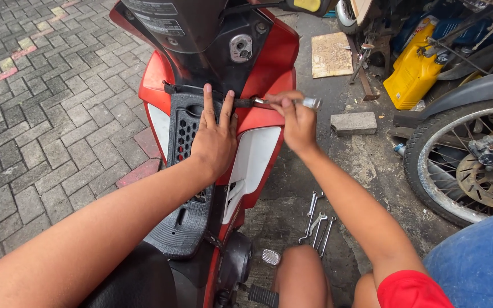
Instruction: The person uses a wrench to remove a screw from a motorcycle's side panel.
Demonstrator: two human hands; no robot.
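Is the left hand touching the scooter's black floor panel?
Touching. The head view shows the left hand pressed flat on the black floor panel, fingers spread at its top edge.

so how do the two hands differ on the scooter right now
The left hand lies flat, fingers spread, on the black floor panel; the right hand is curled around a screwdriver. The left holds no tool; the right holds the tool sideways toward the red body. Both are bare and rest at the scooter's leg shield.

Glossy red plastic panel (269, 63) — matt black footboard (186, 222) — shiny metal wrenches (316, 225).
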